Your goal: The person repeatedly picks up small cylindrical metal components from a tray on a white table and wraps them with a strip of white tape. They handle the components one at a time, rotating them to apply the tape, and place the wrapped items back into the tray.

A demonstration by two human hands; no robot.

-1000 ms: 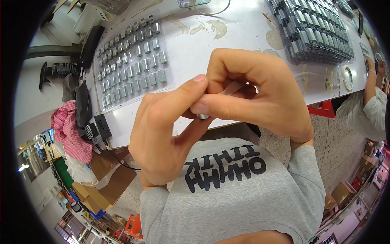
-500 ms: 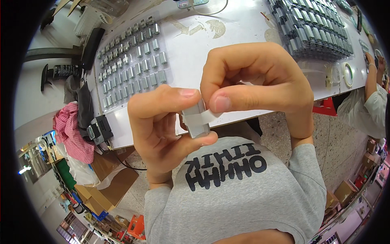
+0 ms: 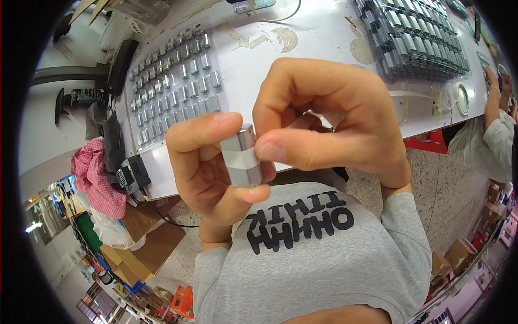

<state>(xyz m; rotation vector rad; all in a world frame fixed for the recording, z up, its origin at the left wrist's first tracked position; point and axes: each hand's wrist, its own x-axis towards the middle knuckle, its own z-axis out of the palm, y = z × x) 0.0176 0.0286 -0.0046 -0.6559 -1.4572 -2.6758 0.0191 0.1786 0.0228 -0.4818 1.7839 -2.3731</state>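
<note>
My left hand (image 3: 193, 162) grips a small silver metal block (image 3: 245, 177) by its two ends, between thumb and forefinger, tilted above the table's front edge. Around the block's middle runs a band of whitish tape (image 3: 240, 159). My right hand (image 3: 337, 119) is closed beside it, thumb and forefinger pinched on the tape at the block's right edge. Something shiny and pale shows inside its curled fingers; what it is I cannot tell. Beyond the left hand, a clear plastic tray (image 3: 218, 89) holds rows of similar silver pieces on the white table (image 3: 243, 70).
Stacked clear trays of silver pieces (image 3: 415, 40) stand at the far right, near a tape roll (image 3: 462, 99). A black spray bottle (image 3: 81, 98), a red checked cloth (image 3: 97, 175) and a small black device (image 3: 133, 173) lie left. Another person's arm (image 3: 492, 100) reaches in at right.
Both hands have shifted slightly left with the block, which has turned to show more of its face. The tape end that stuck out toward the right hand now lies against the block.
</note>
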